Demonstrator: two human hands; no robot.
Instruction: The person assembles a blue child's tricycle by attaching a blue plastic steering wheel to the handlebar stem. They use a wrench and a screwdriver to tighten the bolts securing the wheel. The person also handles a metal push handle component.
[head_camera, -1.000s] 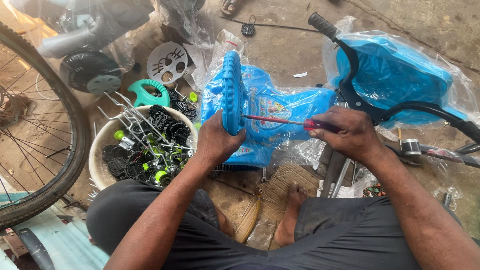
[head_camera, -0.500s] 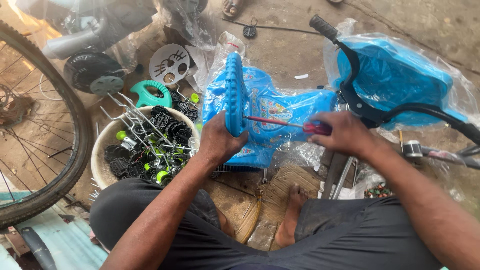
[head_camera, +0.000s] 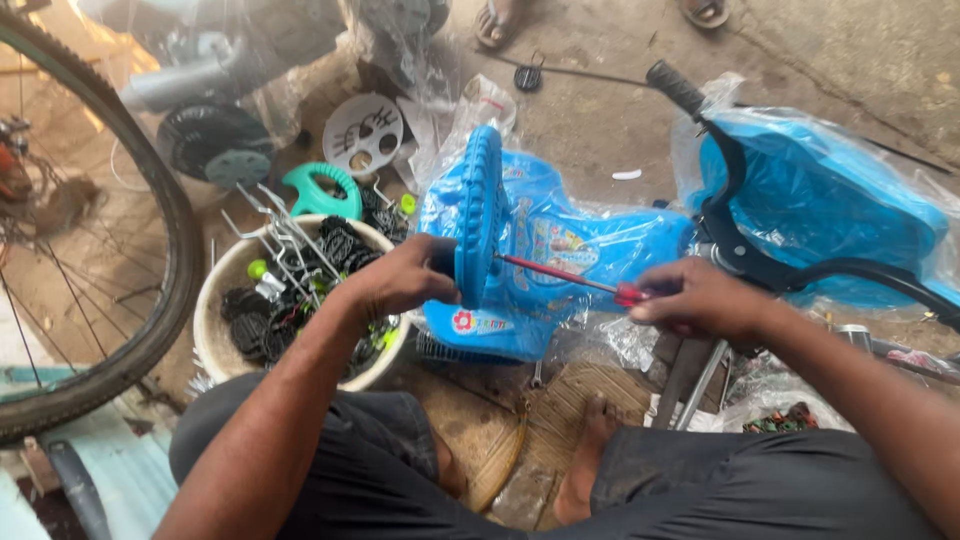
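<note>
My left hand grips the hub side of a small blue plastic wheel held upright on edge. My right hand holds the red handle of a screwdriver, whose shaft runs left into the wheel's centre. Behind the wheel lies a blue plastic toy-vehicle body wrapped in clear film. I sit on the ground with my legs folded under the work.
A white tub of black and green small parts and metal rods sits at left. A large bicycle wheel stands far left. A blue plastic-wrapped seat on a black frame lies at right. A white disc and teal ring lie beyond.
The wheel and both hands keep the same grip; my right hand has shifted slightly on the screwdriver handle, and the view has moved a little.
</note>
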